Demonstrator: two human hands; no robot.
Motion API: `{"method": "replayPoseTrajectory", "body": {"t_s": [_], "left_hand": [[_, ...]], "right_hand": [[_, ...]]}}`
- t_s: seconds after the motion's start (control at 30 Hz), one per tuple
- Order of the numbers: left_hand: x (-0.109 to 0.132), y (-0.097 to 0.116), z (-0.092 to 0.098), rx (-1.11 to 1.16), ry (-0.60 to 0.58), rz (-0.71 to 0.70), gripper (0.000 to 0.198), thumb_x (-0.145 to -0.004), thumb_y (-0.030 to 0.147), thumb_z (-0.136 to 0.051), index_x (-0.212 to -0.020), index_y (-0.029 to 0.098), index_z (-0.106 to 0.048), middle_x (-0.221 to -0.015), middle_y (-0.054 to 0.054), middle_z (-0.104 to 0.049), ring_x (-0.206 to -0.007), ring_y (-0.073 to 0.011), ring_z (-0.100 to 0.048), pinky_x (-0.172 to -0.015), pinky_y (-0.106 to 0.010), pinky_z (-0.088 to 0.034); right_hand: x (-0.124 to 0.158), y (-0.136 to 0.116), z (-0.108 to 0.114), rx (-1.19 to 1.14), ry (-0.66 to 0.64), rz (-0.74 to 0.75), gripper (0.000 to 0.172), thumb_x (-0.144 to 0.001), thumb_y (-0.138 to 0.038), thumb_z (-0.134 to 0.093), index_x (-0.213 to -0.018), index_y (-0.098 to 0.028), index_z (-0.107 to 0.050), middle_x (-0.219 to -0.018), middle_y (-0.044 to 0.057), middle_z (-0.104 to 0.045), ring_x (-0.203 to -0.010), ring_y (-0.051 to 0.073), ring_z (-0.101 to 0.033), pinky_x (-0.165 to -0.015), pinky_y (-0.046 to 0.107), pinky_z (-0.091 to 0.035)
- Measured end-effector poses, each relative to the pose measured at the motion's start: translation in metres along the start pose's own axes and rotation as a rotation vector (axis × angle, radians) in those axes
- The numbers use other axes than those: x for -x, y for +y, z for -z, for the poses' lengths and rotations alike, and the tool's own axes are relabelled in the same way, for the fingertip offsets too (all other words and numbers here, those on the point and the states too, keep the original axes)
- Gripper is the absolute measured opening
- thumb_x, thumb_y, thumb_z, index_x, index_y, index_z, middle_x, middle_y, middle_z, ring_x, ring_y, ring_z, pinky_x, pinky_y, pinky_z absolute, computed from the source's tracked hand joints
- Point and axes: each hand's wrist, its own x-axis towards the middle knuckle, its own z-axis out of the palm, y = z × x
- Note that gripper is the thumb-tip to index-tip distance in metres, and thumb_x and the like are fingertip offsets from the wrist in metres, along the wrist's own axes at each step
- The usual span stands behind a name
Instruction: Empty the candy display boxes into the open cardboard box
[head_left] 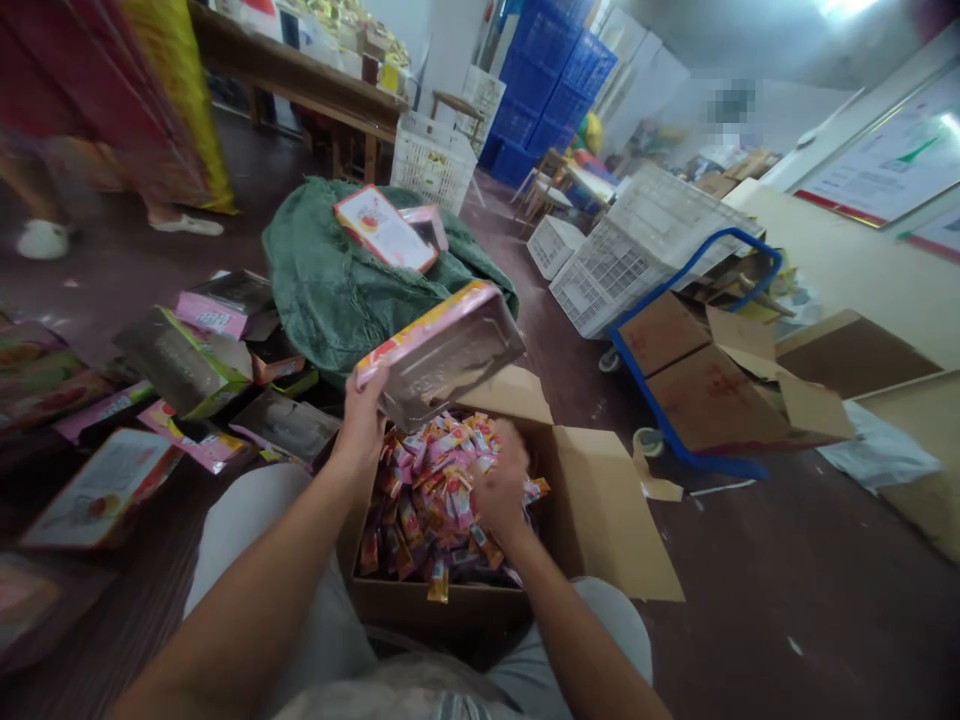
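Note:
My left hand (362,418) grips the near left corner of a pink and yellow display box (454,355) with a clear plastic tray. The box is tilted over an open cardboard carton (442,605) that stands between my knees. Small pink and orange wrapped packets (427,490) fill much of the carton in a heap. My right hand (501,480) is at the right side of the heap, fingers curled in and slightly blurred; what it holds, if anything, is hidden.
Emptied display boxes (187,360) lie scattered on the left. A green sack (322,290) stands ahead with a white and red box (386,228) on it. To the right are a blue hand truck (637,370) with cartons and white crates (630,250). Another person's feet (184,222) show at upper left.

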Motion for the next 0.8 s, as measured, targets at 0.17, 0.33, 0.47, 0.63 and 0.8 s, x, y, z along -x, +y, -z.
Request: {"method": "replayPoseTrajectory", "body": {"t_s": [0.17,0.33,0.47,0.63,0.8], "left_hand": [[0.003,0.007,-0.003,0.093,0.106,0.128,0.031,-0.09,0.044,-0.07,-0.111,0.02,-0.068,-0.11,-0.002,-0.075,-0.091,-0.0148,-0.07,-0.075,-0.021,-0.056],[0.011,0.009,-0.023,0.153,0.193,0.175,0.018,-0.096,0.028,-0.065,-0.11,0.018,-0.072,-0.1,-0.001,-0.077,-0.084,-0.0132,-0.071,-0.081,-0.022,-0.059],[0.011,0.007,-0.036,0.139,0.205,0.169,0.02,-0.1,0.027,-0.059,-0.108,0.017,-0.074,-0.098,-0.002,-0.077,-0.082,-0.0121,-0.072,-0.087,-0.022,-0.058],[0.001,-0.003,-0.03,0.023,0.176,0.249,0.022,-0.101,0.029,-0.057,-0.111,0.019,-0.074,-0.095,-0.001,-0.077,-0.068,-0.0101,-0.069,-0.073,-0.019,-0.059],[-0.002,-0.019,-0.016,0.012,0.132,0.329,0.029,-0.093,0.036,-0.07,-0.116,0.019,-0.07,-0.092,-0.002,-0.076,-0.069,-0.0142,-0.071,-0.071,-0.024,-0.061]], "right_hand": [[0.049,0.009,-0.081,0.327,-0.865,0.288,0.061,-0.091,-0.042,-0.067,-0.148,-0.03,-0.051,-0.17,0.011,-0.023,-0.156,0.039,-0.019,-0.119,0.076,-0.016],[0.015,0.058,-0.079,0.514,-0.917,-0.016,0.062,-0.091,-0.069,-0.055,-0.132,-0.025,-0.067,-0.166,0.012,-0.033,-0.151,0.044,-0.026,-0.116,0.081,-0.006],[0.002,0.115,-0.056,0.578,-0.852,-0.242,0.068,-0.09,-0.077,-0.049,-0.141,-0.034,-0.061,-0.17,0.008,-0.025,-0.152,0.045,-0.022,-0.115,0.08,-0.009],[0.02,0.168,-0.03,0.682,-0.828,-0.405,0.059,-0.099,-0.068,-0.038,-0.14,-0.033,-0.062,-0.172,0.007,-0.016,-0.154,0.044,-0.019,-0.114,0.078,-0.016],[0.009,0.173,-0.018,0.629,-0.952,-0.505,0.054,-0.1,-0.06,-0.042,-0.142,-0.031,-0.062,-0.168,0.008,-0.028,-0.156,0.042,-0.015,-0.118,0.074,-0.014]]}}
